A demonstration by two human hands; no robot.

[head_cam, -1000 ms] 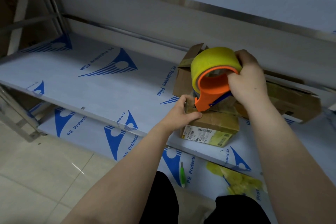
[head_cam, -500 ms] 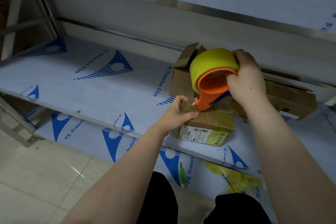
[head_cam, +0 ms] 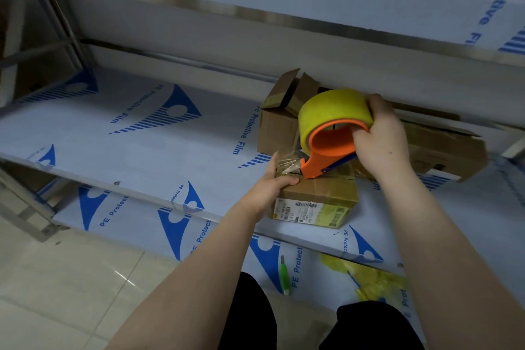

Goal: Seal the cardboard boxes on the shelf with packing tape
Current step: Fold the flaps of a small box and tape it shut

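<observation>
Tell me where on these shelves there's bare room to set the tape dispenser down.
Middle shelf: bare stretch left of the open-flapped box and the small box, out to the frame post. Lower shelf: bare left of the green cutter. Crowded at right, around the long box and yellow scraps.

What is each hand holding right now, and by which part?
The right hand grips the tape dispenser by its roll's right side, fingers inside the orange frame. The left hand grips the small box at its left top edge.

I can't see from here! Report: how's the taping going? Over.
Right hand grips tape dispenser, nose on small box. Left hand holds its left end. Open box behind, not blocking.
</observation>
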